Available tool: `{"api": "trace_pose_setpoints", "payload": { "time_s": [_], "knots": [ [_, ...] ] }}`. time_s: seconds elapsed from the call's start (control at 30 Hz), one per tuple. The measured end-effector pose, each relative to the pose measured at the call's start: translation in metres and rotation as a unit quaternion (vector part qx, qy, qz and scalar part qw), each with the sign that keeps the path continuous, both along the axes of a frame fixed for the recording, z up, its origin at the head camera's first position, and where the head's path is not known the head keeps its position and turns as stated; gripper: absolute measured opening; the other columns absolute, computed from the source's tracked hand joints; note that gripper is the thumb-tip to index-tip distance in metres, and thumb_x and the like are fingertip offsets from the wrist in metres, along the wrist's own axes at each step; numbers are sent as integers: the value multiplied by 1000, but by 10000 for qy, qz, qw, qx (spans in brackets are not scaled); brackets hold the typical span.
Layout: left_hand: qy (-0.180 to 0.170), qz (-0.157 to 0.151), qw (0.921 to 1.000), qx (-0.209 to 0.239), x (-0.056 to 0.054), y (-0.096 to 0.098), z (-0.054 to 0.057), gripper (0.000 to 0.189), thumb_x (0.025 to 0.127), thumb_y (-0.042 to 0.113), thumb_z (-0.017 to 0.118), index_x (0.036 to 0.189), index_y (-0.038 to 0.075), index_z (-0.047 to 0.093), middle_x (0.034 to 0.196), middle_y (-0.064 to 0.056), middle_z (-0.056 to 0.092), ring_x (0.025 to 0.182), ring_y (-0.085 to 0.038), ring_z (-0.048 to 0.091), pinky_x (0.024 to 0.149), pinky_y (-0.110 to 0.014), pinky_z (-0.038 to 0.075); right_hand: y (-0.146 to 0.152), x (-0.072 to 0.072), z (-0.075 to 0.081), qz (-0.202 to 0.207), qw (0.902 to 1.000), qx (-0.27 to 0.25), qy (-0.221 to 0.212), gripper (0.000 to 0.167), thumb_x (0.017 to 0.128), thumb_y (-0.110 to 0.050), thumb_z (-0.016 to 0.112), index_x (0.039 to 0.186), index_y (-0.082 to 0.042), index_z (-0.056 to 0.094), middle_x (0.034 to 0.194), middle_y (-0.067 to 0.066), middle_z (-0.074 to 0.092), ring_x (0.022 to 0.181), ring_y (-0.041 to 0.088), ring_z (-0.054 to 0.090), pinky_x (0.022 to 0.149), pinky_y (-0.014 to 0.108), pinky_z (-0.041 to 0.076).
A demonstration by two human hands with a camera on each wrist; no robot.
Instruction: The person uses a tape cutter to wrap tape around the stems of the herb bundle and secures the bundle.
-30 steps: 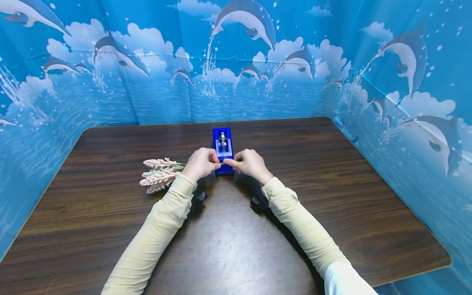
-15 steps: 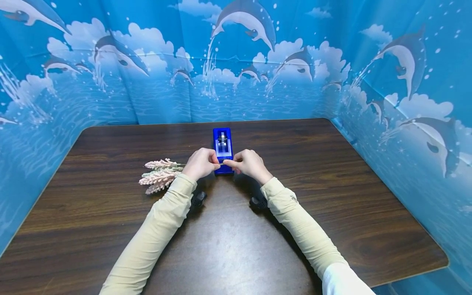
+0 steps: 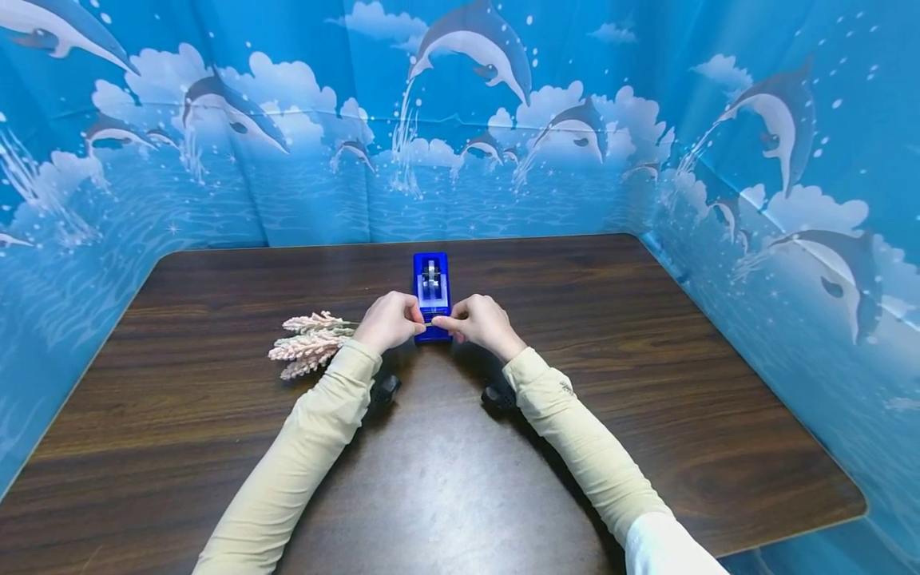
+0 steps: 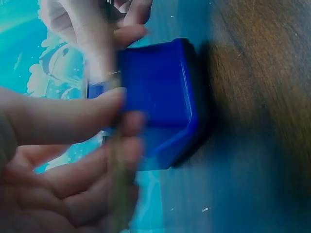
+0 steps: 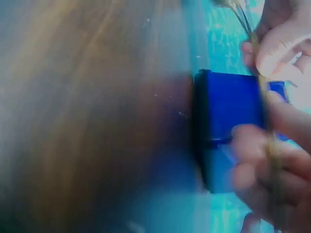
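Observation:
A bunch of pale pink artificial flowers (image 3: 309,345) points left, its heads beyond my left hand (image 3: 390,321). My left hand pinches the thin bundled stems (image 5: 263,92) between thumb and fingers. On the same bundle, closer to the stem ends, my right hand (image 3: 483,326) grips with thumb and curled fingers. Behind and beneath the fingertips stands a blue tape dispenser (image 3: 431,291) with a roll in it, its near end partly covered by the hands. Both wrist views are blurred, and whether tape lies on the stems cannot be told.
The dark wood-grain table (image 3: 647,383) extends around the hands. A blue dolphin-print curtain (image 3: 287,160) encloses its back and sides. Black wrist-worn devices, such as the left one (image 3: 385,389), hang under both sleeves.
Both hands keep their hold on the stems with hardly any movement. The head view shifts slightly, and the dispenser stays in place on the table.

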State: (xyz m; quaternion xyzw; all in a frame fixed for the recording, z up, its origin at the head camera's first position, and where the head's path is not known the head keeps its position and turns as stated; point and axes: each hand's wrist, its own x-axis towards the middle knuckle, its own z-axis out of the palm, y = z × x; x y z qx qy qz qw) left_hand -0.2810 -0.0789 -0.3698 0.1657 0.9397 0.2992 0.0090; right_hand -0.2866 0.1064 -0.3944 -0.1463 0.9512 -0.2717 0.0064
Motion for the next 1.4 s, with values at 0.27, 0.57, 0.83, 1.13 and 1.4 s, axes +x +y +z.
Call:
{"api": "trace_pose_setpoints", "payload": {
  "time_s": [0.27, 0.57, 0.83, 1.13, 1.4],
  "knots": [
    [-221, 61, 9996, -142, -1, -7, -2, 11, 77, 8, 73, 71, 7, 64, 72, -6, 66, 71, -22, 57, 68, -33, 44, -6, 1, -10, 461, 9978, -360, -312, 43, 90, -44, 65, 66, -9, 71, 52, -3, 60, 49, 10, 56, 47, 22, 37],
    [-692, -244, 9971, -192, 0, -10, 21, 11, 86, 11, 68, 86, 1, 71, 85, -9, 70, 75, -18, 58, 71, -30, 46, 4, -6, 12, 959, 9921, -714, -382, 39, 93, -36, 63, 73, -3, 70, 57, -1, 59, 53, 9, 55, 52, 21, 41],
    [-523, -210, 9984, 5, 5, -17, 36, 16, 89, 13, 65, 90, -1, 73, 88, -12, 73, 76, -19, 57, 69, -28, 44, 11, -3, 31, 1611, 9679, -1324, 1402, 10, 92, -17, 66, 91, -8, 71, 83, 4, 67, 73, 16, 59, 68, 30, 49],
    [-344, -414, 9985, 112, 10, -15, 34, 15, 90, 11, 64, 87, -1, 73, 86, -12, 74, 75, -18, 60, 69, -27, 46, -3, 9, 26, 2289, 9401, -482, 2479, 10, 89, -16, 70, 95, -10, 75, 91, 2, 70, 82, 15, 62, 79, 33, 48],
    [19, -595, 9979, -258, 14, -17, 38, 10, 86, 9, 67, 82, 3, 73, 76, -8, 71, 67, -14, 56, 64, -26, 43, -14, 15, 21, 2174, 9634, -566, 1460, 13, 95, -13, 61, 92, -4, 69, 79, 3, 67, 68, 7, 54, 65, 22, 47]
  ]
}}
